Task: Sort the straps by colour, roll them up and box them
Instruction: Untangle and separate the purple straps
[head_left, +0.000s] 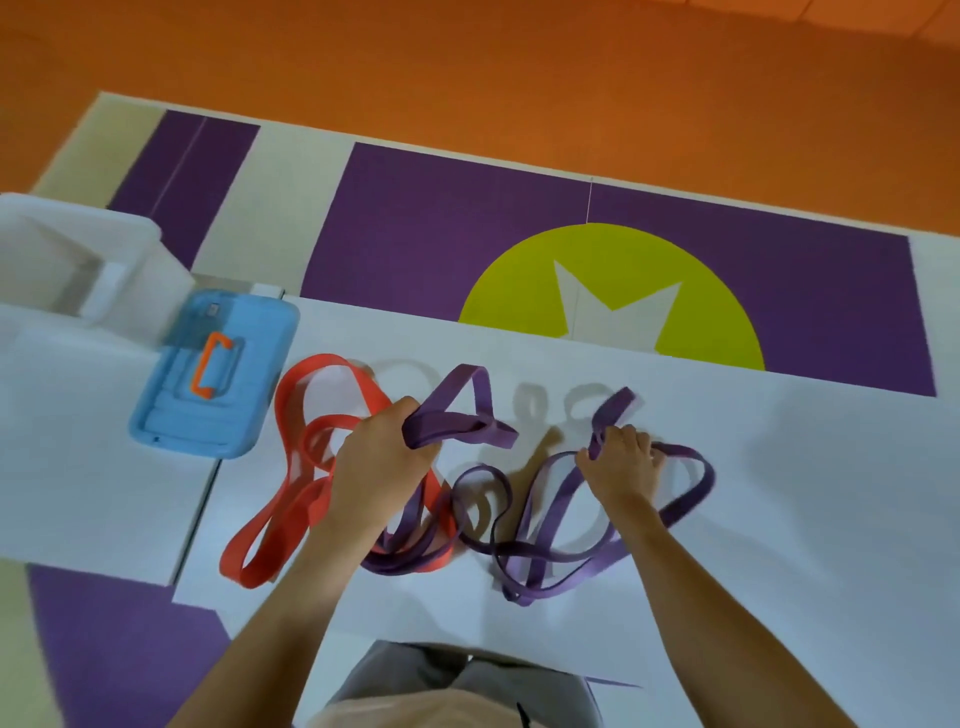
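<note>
The left hand (384, 457) grips a folded bunch of purple straps (457, 423), lifted off the bench (779, 519). The right hand (623, 462) pinches another purple length just beside it. The rest trails in a tangle between and below both hands. Orange straps (239, 558) lie to the left, near the blue lid (218, 374) and white box (67, 260).

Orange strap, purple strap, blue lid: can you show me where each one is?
orange strap (235, 560), head view, on its lower left loop.
purple strap (457, 422), head view, on the folded bundle lifted off the table.
blue lid (260, 353), head view, on bare plastic right of its orange handle.
</note>
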